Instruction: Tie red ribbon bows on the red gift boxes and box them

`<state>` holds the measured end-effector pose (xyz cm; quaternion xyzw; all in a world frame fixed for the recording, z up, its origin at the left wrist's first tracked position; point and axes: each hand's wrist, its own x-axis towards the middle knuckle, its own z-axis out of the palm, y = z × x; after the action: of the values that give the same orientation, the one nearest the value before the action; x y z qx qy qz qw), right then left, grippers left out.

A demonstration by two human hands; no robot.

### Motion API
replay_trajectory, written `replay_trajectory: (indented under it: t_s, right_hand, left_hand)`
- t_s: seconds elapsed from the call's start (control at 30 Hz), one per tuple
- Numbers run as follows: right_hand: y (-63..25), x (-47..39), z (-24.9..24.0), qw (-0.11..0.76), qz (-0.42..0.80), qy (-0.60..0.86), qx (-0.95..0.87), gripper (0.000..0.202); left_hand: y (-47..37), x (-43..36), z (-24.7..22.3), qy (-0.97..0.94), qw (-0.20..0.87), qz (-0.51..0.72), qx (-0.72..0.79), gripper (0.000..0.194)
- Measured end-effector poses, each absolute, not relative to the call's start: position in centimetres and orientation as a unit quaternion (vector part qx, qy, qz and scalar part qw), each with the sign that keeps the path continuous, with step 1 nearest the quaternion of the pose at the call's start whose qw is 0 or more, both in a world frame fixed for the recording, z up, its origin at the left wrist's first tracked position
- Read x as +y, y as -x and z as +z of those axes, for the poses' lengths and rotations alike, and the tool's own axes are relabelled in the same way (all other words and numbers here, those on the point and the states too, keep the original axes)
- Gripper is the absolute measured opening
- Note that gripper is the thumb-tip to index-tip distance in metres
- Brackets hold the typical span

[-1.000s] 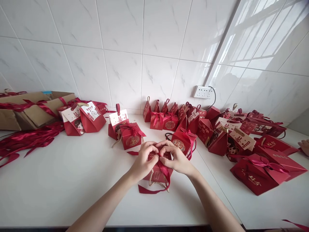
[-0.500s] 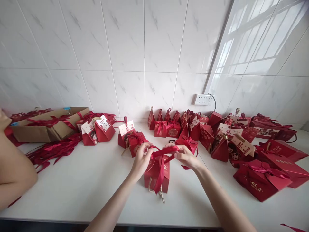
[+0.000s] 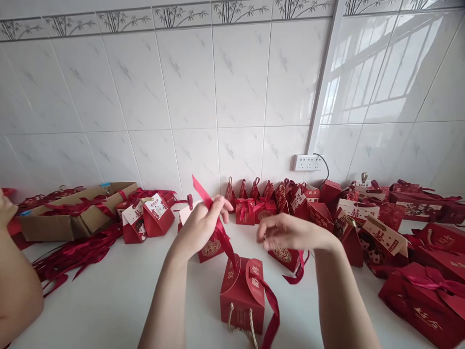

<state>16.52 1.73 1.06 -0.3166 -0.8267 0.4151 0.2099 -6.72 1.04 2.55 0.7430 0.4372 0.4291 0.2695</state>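
A glossy red gift box (image 3: 242, 303) with rounded top flaps (image 3: 257, 286), pale lettering and a twisted cream rope handle (image 3: 251, 324) stands on the white table (image 3: 109, 300), below the hands. The left hand (image 3: 201, 224) pinches its crimson satin ribbon (image 3: 273, 310); the right hand (image 3: 290, 232) hovers apart, loosely curled.

On the tiled wall (image 3: 189, 87), below bamboo trim (image 3: 180, 16), a white socket strip (image 3: 307, 163) bears 1 dark cord (image 3: 328, 169).
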Motion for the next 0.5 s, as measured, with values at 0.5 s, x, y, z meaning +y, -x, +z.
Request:
replay_trajectory:
  t_s: [0.5]
  right_hand:
    - [-11.6,0.7,-0.8,-0.142,0.195,0.535,-0.809,0.028]
  left_hand:
    - [8.4,-0.1,1.9,-0.788,0.216,0.267,0.511,0.043]
